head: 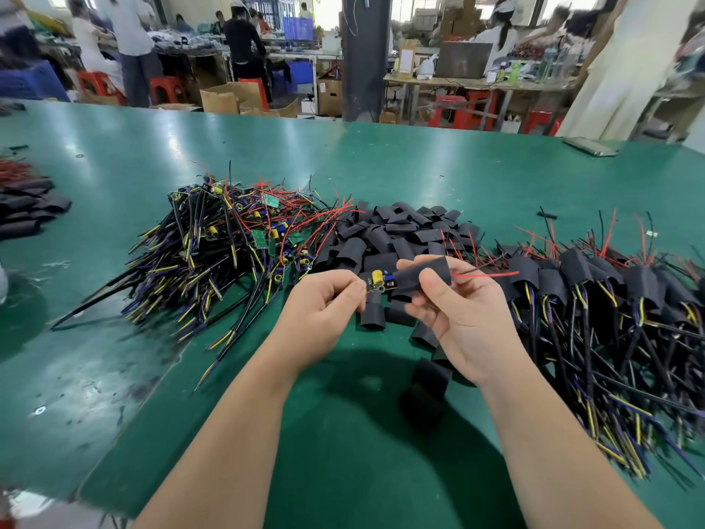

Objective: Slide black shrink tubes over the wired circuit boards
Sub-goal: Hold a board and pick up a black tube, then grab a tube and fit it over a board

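— Above the near middle of the green table point(343, 444), what do the hands have?

— Nearer the left, the left hand point(324, 305) pinches the left end of a circuit board point(379, 285) between thumb and fingertips, its grip closed on the board or on the leads there; I cannot tell which; the right hand point(463, 315) holds a black shrink tube point(427, 274), thumb on the near side, fingers curled round the far side.

— And how does the board sit against the tube?

— Its right part is inside the tube's left mouth; its left part, with a yellow capacitor, sticks out bare; a red wire point(486, 275) and a thin black one come out of the tube's right end, pointing right.

— What lies around them?

— Far left, a heap of bare wired boards point(221, 238), with black, yellow, purple and red leads tangled; just right of it, beyond the hands, a heap of loose tubes point(393, 231); on the right, a heap of sleeved boards point(610, 299), red leads pointing far, long cables trailing near; a few stray tubes point(431, 376) lie on the table beside the right wrist; at the left edge, a small stack of black tubes point(26, 210); people stand at other tables far off, blurred.
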`<state>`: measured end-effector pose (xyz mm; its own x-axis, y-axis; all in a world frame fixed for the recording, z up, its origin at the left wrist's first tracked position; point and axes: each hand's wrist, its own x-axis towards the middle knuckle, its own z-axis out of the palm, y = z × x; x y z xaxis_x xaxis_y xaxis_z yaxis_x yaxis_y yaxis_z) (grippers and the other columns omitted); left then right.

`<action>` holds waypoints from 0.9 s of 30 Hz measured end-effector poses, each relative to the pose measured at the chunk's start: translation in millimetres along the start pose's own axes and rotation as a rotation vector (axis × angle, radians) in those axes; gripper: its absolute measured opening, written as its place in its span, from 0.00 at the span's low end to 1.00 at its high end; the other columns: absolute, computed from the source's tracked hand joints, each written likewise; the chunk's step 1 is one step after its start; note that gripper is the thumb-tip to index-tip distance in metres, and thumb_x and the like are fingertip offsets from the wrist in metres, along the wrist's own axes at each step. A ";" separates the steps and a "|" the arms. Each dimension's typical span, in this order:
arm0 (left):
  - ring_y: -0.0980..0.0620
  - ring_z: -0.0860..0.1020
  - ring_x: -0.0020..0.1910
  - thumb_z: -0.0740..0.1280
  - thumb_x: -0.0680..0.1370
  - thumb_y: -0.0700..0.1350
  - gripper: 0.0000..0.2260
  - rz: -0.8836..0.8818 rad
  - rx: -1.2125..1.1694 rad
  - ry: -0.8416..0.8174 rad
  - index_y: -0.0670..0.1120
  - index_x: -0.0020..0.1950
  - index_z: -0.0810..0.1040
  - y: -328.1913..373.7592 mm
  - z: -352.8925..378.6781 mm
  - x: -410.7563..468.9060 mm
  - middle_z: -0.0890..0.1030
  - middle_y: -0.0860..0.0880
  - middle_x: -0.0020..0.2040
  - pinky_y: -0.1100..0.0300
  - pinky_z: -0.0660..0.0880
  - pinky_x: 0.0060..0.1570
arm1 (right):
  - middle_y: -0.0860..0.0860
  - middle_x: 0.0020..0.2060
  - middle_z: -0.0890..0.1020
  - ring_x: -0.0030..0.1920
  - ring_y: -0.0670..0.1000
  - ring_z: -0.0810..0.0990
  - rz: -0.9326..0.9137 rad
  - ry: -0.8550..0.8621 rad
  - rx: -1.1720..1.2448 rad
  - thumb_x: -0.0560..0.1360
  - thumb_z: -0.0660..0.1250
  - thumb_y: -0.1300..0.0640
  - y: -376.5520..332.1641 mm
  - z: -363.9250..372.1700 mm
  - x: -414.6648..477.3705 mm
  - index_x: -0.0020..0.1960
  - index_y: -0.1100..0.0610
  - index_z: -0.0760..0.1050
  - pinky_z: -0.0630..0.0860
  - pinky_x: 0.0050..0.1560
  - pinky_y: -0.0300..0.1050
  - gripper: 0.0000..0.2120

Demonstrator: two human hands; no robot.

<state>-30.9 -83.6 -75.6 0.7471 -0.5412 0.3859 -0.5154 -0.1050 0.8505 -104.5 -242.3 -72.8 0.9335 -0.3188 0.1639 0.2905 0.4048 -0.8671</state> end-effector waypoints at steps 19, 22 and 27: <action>0.42 0.64 0.30 0.60 0.75 0.47 0.13 -0.071 -0.082 -0.084 0.48 0.30 0.72 -1.9 -0.8 -0.7 0.68 0.33 0.29 0.52 0.60 0.33 | 0.55 0.47 0.85 0.30 0.48 0.77 -0.004 -0.121 -0.170 0.68 0.69 0.61 4.9 2.2 -4.8 0.48 0.60 0.77 0.77 0.36 0.40 0.10; 0.51 0.61 0.30 0.60 0.75 0.46 0.13 -0.081 -0.083 -0.133 0.45 0.31 0.73 -5.8 -0.3 -2.8 0.64 0.45 0.28 0.57 0.57 0.31 | 0.56 0.51 0.84 0.42 0.55 0.80 -0.025 -0.168 -0.184 0.69 0.71 0.63 10.0 5.4 -6.3 0.49 0.58 0.79 0.79 0.46 0.50 0.10; 0.58 0.63 0.23 0.64 0.78 0.40 0.14 -0.119 0.204 -0.097 0.49 0.31 0.74 -21.1 2.6 1.2 0.72 0.56 0.23 0.62 0.60 0.26 | 0.54 0.49 0.85 0.45 0.53 0.81 0.030 -0.050 -0.129 0.68 0.69 0.67 18.7 12.6 -6.3 0.55 0.57 0.76 0.79 0.44 0.43 0.17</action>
<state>-20.3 -84.3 -94.0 0.7686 -0.5918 0.2429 -0.5078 -0.3335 0.7943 -102.3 -221.9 -84.1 0.9518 -0.2633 0.1572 0.2355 0.2994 -0.9246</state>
